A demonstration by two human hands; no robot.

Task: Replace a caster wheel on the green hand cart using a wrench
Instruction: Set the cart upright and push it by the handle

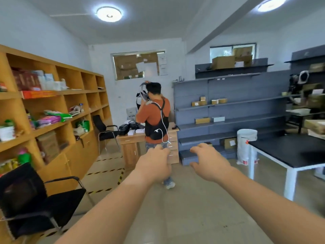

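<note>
Neither the green hand cart nor a wrench is seen. The left hand [154,166] and right hand [209,164] are held apart, empty, fingers loosely curled. The cart is probably heavy, rigid; its frame should be gripped.

Beside the tan wooden desk [131,140] stands a person in an orange shirt [152,115]; left of it are yellow-brown shelves [58,110] and yellow-black striped floor tape [105,171], right of it blue-grey shelving [228,110] and a black-topped, white-legged table [290,152].

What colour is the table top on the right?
Black table top, on white legs; head view.
</note>
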